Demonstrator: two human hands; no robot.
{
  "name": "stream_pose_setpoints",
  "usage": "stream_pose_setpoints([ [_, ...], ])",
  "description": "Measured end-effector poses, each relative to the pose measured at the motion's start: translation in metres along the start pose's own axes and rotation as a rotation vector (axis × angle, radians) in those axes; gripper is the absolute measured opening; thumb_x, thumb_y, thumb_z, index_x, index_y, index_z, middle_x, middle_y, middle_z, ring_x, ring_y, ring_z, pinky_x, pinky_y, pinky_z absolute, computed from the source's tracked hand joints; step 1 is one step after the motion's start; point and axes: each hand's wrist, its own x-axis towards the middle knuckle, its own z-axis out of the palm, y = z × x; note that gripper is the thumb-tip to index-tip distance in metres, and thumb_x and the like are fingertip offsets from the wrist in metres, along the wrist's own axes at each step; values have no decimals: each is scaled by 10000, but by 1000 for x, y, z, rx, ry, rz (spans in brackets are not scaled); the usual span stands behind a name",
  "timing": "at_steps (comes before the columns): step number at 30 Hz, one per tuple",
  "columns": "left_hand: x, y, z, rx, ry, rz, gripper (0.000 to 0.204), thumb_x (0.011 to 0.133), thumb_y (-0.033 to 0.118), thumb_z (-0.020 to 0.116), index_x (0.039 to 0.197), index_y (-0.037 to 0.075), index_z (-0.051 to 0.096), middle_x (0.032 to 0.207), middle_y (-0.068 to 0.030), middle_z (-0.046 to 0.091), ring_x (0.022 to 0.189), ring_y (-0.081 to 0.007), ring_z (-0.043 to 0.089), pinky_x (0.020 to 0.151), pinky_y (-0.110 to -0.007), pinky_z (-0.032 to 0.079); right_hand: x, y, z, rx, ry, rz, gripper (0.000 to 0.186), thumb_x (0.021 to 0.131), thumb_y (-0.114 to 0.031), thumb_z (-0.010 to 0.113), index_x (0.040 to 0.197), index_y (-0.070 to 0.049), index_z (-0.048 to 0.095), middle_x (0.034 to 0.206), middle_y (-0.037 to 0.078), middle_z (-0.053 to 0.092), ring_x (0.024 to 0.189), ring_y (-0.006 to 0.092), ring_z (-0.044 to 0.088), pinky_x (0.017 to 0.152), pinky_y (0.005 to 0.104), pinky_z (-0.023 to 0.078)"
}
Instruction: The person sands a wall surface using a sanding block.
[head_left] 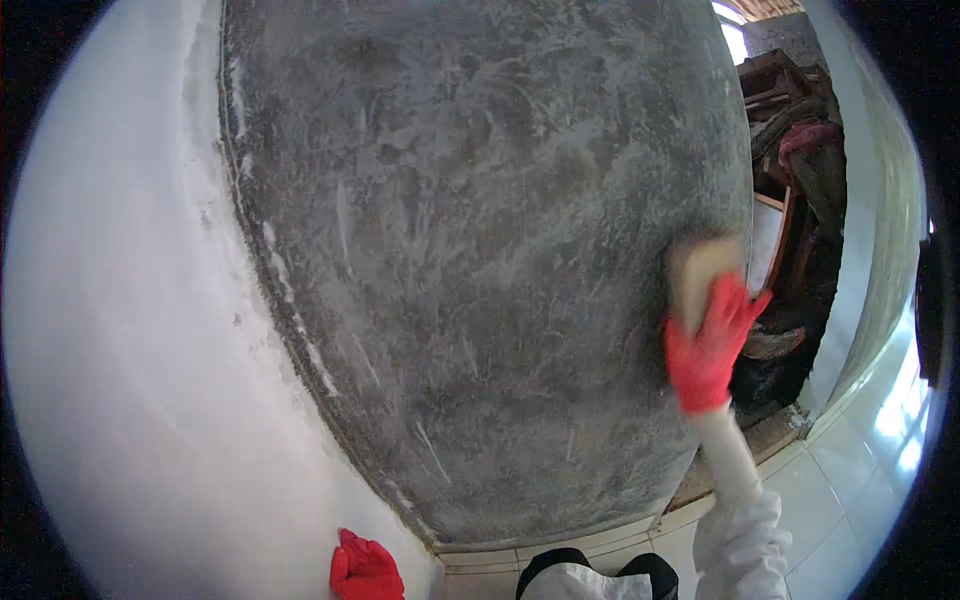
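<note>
Right red-gloved hand (706,350): closed on tan, oblong block (697,275), fingers partly spread.
Block: near mottled grey plaster wall's (480,250) right edge.
Left red-gloved hand (366,568): loosely curled; contents unclear.
Edge risk: overreaching rightward could slip block off.

No writing, label, number or sign can be read anywhere in view — neither printed nor handwritten.
</note>
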Motion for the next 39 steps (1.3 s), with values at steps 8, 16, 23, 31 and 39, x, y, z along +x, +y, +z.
stream_pose_setpoints([
  [8,15,-6,0,255,306,282,375,990,139,504,1328,-14,561,1335,-114,617,1213,-211,552,1067,-371,410,34,-126,12,560,-148,-237,641,863,-381,694,1362,-30,500,1407,151,511,1340,330,433,1199,598,116],
  [16,15,-7,-2,263,311,293,386,964,134,524,1320,-7,574,1301,-106,643,1162,-200,593,1021,-378,454,-93,4,-15,493,-511,-303,630,837,-442,705,1306,-60,528,1311,132,555,1236,338,508,1169,604,204],
  [23,15,1,-6,285,326,353,396,941,129,542,1313,-2,585,1272,-99,665,1116,-190,629,980,-384,493,104,21,9,-35,196,48,665,825,-363,714,1378,-61,500,1382,147,546,1307,354,479,1223,556,99],
  [31,13,23,-20,258,312,313,401,927,123,551,1307,3,594,1256,-92,677,1089,-184,650,956,-388,516,-86,-113,30,1333,-600,-19,436,873,-237,707,1273,-91,609,1047,119,669,943,330,648,874,438,527],
  [39,-8,-7,25,-44,99,-46,355,955,27,488,1288,-1,609,1349,-89,605,1240,-206,532,1110,-364,373,-20,61,-6,-88,86,-64,549,885,-458,654,1227,-35,576,1266,148,600,1244,287,519,1114,515,285],
])
